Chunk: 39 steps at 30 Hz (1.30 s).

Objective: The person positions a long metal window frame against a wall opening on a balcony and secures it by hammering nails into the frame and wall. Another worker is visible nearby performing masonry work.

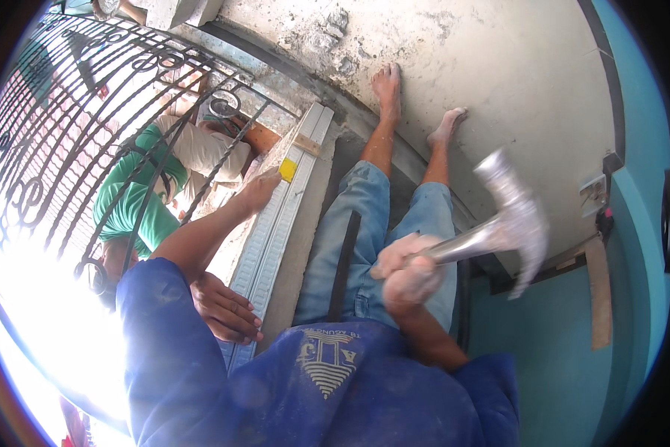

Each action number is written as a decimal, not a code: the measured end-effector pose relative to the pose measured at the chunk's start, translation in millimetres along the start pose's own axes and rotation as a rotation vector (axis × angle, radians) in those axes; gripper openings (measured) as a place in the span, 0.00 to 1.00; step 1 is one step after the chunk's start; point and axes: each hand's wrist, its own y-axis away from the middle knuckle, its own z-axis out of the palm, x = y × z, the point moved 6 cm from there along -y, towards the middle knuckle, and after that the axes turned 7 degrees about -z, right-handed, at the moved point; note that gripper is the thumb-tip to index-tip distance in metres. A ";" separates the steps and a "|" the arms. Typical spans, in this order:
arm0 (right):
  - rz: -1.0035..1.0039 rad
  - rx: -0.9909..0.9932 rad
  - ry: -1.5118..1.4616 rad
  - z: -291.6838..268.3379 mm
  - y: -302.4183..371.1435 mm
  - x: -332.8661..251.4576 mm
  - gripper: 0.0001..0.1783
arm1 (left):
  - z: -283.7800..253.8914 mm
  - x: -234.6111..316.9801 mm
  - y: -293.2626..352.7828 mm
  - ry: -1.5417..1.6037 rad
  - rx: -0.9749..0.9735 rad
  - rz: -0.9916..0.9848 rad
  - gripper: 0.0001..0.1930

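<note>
In my right hand (pixel 411 274) is a metal claw hammer (pixel 491 232), gripped by its handle and raised over my legs, its head slightly blurred. At the left, my left hand (pixel 262 189) is closed at the edge of a long pale metal channel (pixel 274 237). A yellow square piece (pixel 288 169) touches its fingertips; whatever lies within the fingers is hidden. Farther along the channel, a small wooden block (pixel 306 144) lies across it. Another person's hand (pixel 229 310) rests on the near part of the channel.
Beyond a black iron railing (pixel 52 141) a person in a green shirt (pixel 130 197) bends low. The channel lies along a concrete ledge (pixel 316 186). A dark flat strip (pixel 344 264) lies on my jeans. Rubble (pixel 335 30) is scattered on the pale floor; a teal wall (pixel 551 328) stands right.
</note>
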 end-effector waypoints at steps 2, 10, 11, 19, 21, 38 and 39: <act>-0.382 -0.039 0.405 32.4 10.9 -20.6 0.13 | -1.1 6.3 1.4 0.062 0.043 0.142 0.28; 0.293 -0.095 -0.439 3.1 -5.1 18.7 0.17 | -5.6 -1.4 -4.7 -0.007 -0.041 -0.042 0.26; 0.356 0.011 -0.670 -3.6 -3.3 18.7 0.16 | -5.8 -8.6 -3.5 -0.049 -0.029 -0.135 0.26; 0.489 -0.465 -0.216 69.8 23.2 34.0 0.16 | -6.1 25.9 17.0 -0.343 0.171 0.267 0.29; 0.556 -0.336 -0.365 42.8 19.3 44.8 0.16 | -13.2 35.0 12.8 -0.307 0.107 0.036 0.29; 1.000 -0.131 -0.587 -62.2 23.7 68.8 0.20 | -6.6 76.5 31.7 -0.655 0.259 -0.010 0.23; 1.014 -0.116 -0.589 -69.2 21.7 66.8 0.20 | -6.9 80.3 29.8 -0.727 0.221 0.000 0.23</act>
